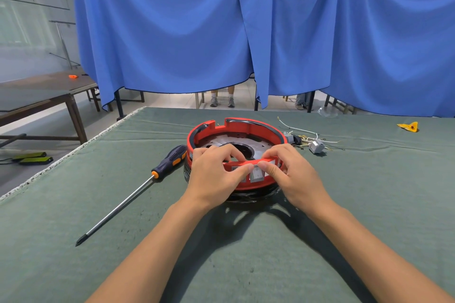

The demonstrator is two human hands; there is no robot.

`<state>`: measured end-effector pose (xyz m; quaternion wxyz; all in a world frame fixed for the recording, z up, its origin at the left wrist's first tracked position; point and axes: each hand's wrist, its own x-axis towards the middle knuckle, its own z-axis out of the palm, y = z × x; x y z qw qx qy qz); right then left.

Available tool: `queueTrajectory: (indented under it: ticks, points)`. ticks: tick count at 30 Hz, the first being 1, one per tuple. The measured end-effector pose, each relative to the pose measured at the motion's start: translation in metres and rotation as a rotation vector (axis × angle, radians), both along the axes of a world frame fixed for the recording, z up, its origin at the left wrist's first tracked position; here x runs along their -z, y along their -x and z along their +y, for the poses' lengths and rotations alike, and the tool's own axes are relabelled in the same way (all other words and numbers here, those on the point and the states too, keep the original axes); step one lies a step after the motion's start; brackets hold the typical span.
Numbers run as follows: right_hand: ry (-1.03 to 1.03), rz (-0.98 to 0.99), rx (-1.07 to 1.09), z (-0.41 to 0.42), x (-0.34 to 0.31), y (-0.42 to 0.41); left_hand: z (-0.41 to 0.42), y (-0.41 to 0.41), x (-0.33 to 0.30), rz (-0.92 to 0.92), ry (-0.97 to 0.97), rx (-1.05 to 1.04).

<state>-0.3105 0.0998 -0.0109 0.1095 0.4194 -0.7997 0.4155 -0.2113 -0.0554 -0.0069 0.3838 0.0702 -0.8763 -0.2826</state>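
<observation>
We grip the near wall of the red round housing with 2 hands. Our left hand and right hand each curl fingers over the rim, with thumbs outside beside the white switch (set in that wall). The housing sits on the green cloth, with a screwdriver just to its left.

Both forearms are bare — as are the left hand and right hand.
</observation>
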Motion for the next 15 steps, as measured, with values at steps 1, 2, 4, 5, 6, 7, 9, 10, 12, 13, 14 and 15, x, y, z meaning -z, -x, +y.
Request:
queueTrajectory:
  ticks: [1,2,4,5,6,7,9,10,12,13,14,15]
  points:
    - [0.011,-0.011,-0.009,0.000,0.000,-0.001,0.000,0.000,0.000,0.004,0.006,0.004]
    - [0.021,-0.021,-0.017,0.000,0.001,-0.002,0.000,0.000,0.000,0.010,0.016,0.009]
    - [0.037,-0.044,-0.030,0.002,0.001,-0.003,0.000,-0.003,0.000,0.032,0.041,0.017]
    - [0.044,-0.065,-0.047,0.004,0.001,-0.003,0.000,-0.005,0.000,0.036,0.064,0.023]
    - [0.050,-0.088,-0.076,0.007,0.001,-0.003,-0.001,-0.006,0.000,0.026,0.097,0.034]
    - [0.053,-0.112,-0.107,0.010,0.000,-0.003,-0.001,-0.008,-0.001,0.003,0.134,0.045]
    - [0.041,-0.146,-0.142,0.013,-0.003,-0.003,-0.003,-0.008,-0.002,-0.048,0.191,0.052]
    - [0.033,-0.143,-0.144,0.013,-0.004,-0.004,-0.003,-0.009,-0.002,-0.058,0.203,0.046]
    - [0.030,-0.130,-0.139,0.012,-0.004,-0.005,-0.003,-0.009,-0.002,-0.056,0.209,0.035]
    - [0.029,-0.129,-0.138,0.012,-0.003,-0.004,-0.002,-0.009,-0.002,-0.054,0.208,0.032]
    - [0.029,-0.128,-0.138,0.011,-0.003,-0.004,-0.002,-0.009,-0.002,-0.053,0.207,0.029]
    - [0.028,-0.124,-0.139,0.012,-0.003,-0.003,-0.001,-0.009,-0.001,-0.051,0.207,0.023]
